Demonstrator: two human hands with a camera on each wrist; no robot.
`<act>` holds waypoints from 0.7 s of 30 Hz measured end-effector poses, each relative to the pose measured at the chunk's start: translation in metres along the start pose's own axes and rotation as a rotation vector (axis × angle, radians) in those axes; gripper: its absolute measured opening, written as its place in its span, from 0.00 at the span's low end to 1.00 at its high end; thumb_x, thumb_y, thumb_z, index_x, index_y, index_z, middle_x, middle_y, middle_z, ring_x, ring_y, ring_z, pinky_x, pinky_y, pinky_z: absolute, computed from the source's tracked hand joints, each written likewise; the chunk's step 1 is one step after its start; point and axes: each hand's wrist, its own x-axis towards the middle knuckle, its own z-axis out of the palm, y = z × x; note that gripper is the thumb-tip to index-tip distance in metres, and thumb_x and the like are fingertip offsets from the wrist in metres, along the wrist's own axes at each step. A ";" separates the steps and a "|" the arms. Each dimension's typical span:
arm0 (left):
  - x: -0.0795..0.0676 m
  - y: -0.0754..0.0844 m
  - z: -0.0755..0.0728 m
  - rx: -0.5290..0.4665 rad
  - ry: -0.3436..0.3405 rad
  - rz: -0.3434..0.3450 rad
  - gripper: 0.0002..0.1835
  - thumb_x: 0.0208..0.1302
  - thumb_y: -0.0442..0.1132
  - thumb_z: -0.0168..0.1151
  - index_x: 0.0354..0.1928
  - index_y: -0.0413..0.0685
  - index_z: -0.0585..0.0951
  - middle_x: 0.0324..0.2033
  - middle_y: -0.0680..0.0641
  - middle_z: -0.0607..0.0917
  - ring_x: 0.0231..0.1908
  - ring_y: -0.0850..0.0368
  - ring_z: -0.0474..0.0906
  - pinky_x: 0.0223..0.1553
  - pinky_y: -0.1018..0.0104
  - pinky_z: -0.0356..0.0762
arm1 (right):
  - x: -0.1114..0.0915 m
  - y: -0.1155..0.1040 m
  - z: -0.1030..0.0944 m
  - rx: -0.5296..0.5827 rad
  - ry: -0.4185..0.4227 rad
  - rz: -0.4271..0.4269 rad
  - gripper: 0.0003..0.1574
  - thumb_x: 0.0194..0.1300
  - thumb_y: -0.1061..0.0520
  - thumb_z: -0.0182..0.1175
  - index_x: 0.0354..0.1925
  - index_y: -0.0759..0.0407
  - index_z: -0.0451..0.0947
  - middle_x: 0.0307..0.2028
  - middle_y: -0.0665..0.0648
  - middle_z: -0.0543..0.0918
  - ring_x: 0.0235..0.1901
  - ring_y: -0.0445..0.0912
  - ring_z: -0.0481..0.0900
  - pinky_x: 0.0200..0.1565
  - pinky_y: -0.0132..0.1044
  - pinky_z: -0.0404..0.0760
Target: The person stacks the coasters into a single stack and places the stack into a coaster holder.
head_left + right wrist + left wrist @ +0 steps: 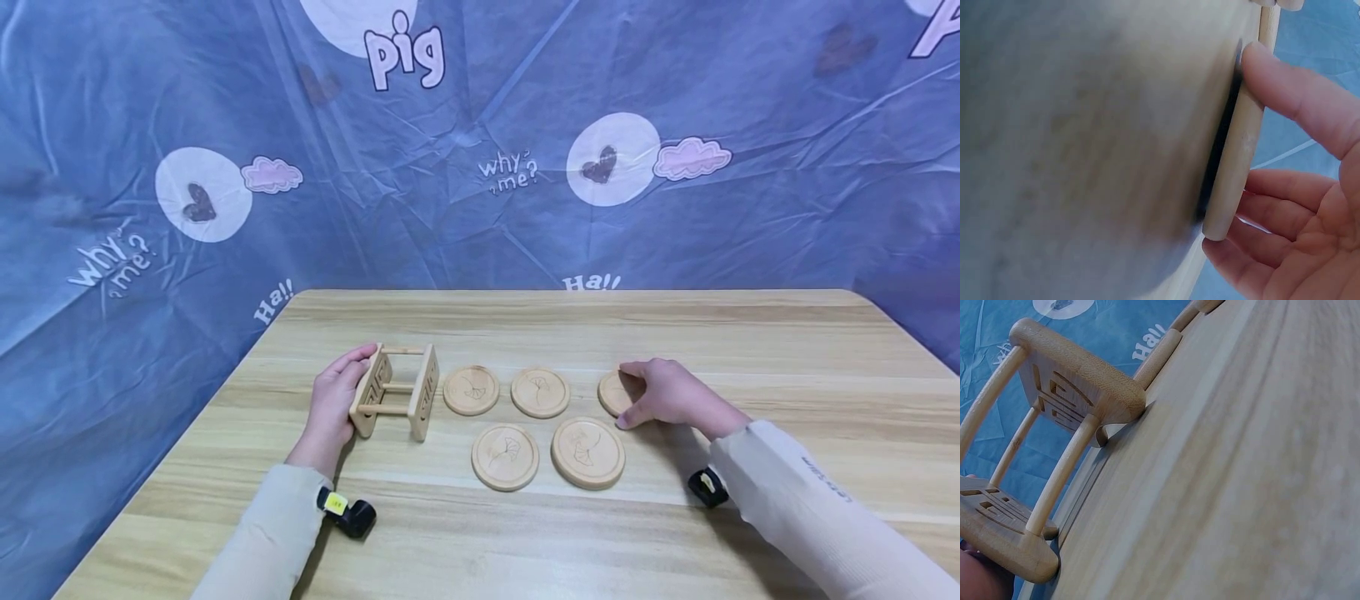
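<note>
My left hand holds the left side panel of a wooden coaster rack, which stands on the table. The rack has two cut-out panels joined by round bars; in the left wrist view its bars show up close, and only a bit of the hand appears at the lower left. On the right, my right hand pinches a round wooden coaster by its rim, thumb on the near side, fingers on the far side. A dark strip runs under that coaster in the right wrist view.
Between the hands lie more round coasters with engraved leaf patterns: two in the back row and two nearer. The light wood table ends at a blue printed cloth.
</note>
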 end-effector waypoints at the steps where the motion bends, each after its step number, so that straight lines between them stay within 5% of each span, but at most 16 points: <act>1: 0.000 0.000 0.000 0.004 -0.003 0.002 0.18 0.63 0.35 0.51 0.55 0.42 0.77 0.49 0.56 0.79 0.48 0.65 0.73 0.48 0.78 0.74 | 0.000 0.000 0.000 0.000 0.000 -0.002 0.61 0.36 0.47 0.76 0.62 0.75 0.61 0.58 0.76 0.67 0.58 0.69 0.63 0.59 0.59 0.64; 10: 0.002 -0.001 0.000 -0.003 -0.001 -0.008 0.17 0.63 0.35 0.51 0.52 0.45 0.79 0.52 0.52 0.78 0.50 0.62 0.72 0.50 0.76 0.73 | -0.006 -0.004 -0.006 0.003 0.009 0.009 0.62 0.37 0.44 0.75 0.63 0.73 0.60 0.59 0.76 0.65 0.59 0.69 0.61 0.60 0.60 0.62; 21: 0.002 -0.002 0.000 -0.013 -0.003 -0.009 0.17 0.63 0.35 0.51 0.52 0.45 0.78 0.53 0.52 0.77 0.51 0.62 0.72 0.51 0.75 0.73 | -0.019 -0.021 -0.010 0.040 0.011 -0.076 0.60 0.36 0.47 0.76 0.62 0.73 0.62 0.55 0.72 0.73 0.56 0.63 0.69 0.58 0.57 0.67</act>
